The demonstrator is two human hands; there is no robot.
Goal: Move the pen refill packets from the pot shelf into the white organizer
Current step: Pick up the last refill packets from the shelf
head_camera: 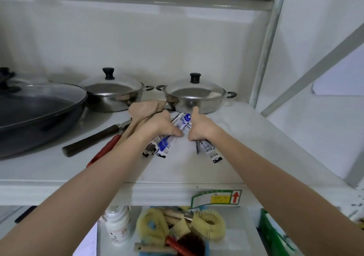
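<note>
Several pen refill packets (164,144), blue-and-white and black-and-white, lie on the white pot shelf (187,167) in front of the steel pots. My left hand (159,126) grips one bunch of packets, whose ends stick out toward me. Beside it, my right hand (200,129) grips another bunch of packets (211,152), with its thumb raised. More packets (184,120) show between the two hands. The white organizer is not in view.
Two lidded steel pots (194,98) (113,94) stand behind the hands, with a big dark pan (35,113) at left. Wooden and red-handled utensils (102,149) lie left of the packets. Below the shelf sit brushes (177,230) and a white bottle (118,224).
</note>
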